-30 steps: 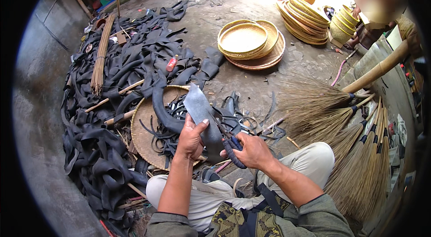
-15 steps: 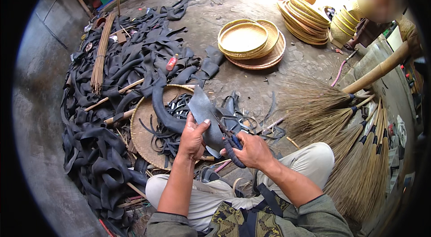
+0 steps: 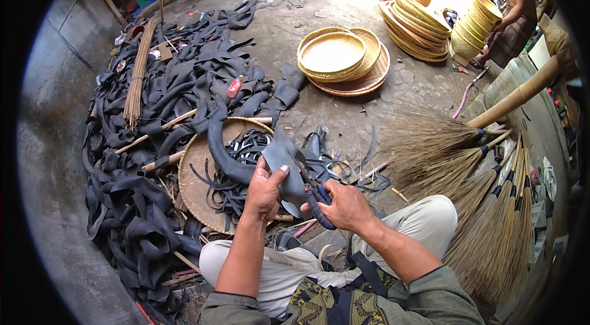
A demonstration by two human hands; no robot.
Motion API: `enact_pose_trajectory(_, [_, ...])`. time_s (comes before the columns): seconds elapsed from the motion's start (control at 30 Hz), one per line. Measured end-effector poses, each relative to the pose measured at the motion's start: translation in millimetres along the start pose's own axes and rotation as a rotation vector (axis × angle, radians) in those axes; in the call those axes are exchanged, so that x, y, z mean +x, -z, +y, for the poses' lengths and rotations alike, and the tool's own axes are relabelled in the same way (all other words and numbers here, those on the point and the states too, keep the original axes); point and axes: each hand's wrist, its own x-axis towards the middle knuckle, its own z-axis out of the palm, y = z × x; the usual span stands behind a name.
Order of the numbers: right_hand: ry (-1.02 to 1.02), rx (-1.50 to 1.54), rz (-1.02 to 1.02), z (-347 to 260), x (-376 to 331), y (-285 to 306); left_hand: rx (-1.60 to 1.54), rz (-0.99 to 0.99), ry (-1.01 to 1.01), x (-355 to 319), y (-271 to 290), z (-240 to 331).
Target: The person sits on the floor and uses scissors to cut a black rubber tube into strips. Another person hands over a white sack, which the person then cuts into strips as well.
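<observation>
My left hand (image 3: 265,193) pinches a flat grey-black sheet of rubber (image 3: 284,156) between thumb and fingers, holding it up in front of my lap. In my right hand (image 3: 344,205) is a pair of scissors (image 3: 317,199) with wrapped, dark blue handles. Their blades lie along the right edge of the sheet; whether they are parted cannot be made out. Beneath the sheet, a round woven tray (image 3: 200,193) rests on the ground with many thin black rubber strips (image 3: 236,193) in it. A thick curved piece of black tubing (image 3: 220,146) lies across the tray.
A heap of black rubber pieces (image 3: 178,97) fills the left side, with a stick bundle (image 3: 140,73) and a red-labelled bottle (image 3: 235,86) on it. Woven trays (image 3: 335,54) sit ahead. Grass brooms (image 3: 485,220) lie at the right. Far right, a person (image 3: 516,2) handles stacked yellow baskets (image 3: 474,30).
The top of the rubber sheet has dipped and bends differently; my hands have barely moved. At far right, the person has leaned back and shifted, hands now at the yellow baskets.
</observation>
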Motion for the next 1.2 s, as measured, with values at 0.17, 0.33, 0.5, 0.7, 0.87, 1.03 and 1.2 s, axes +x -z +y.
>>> enact_pose_trajectory(0.17, [0.072,-0.089,0.114,1.8,5.0,-3.7,0.168,-0.026,0.123,-8.6,-3.9,-6.8])
enact_pose_trajectory(0.33, [-0.072,0.011,-0.047,2.2,3.8,3.5,0.191,-0.025,0.101,-6.0,-3.2,-4.6])
enact_pose_trajectory(0.5, [-0.011,0.048,0.079,0.1,6.6,-1.2,0.338,-0.103,0.137,-11.8,-2.9,-4.1])
enact_pose_trajectory(0.7, [-0.173,0.114,-0.093,8.6,9.9,4.2,0.434,-0.119,0.147,-12.1,-1.8,-5.6])
enact_pose_trajectory(0.87, [0.089,0.377,0.008,17.6,7.5,-10.2,0.202,0.042,0.171,-8.0,-0.1,-3.7])
enact_pose_trajectory(1.03, [0.052,0.386,-0.018,17.4,5.7,-19.4,0.136,-0.096,0.108,-7.8,1.8,-8.2])
enact_pose_trajectory(1.2, [-0.041,0.993,0.184,24.1,23.4,27.9,0.529,-0.599,0.325,-14.6,-6.1,-24.0])
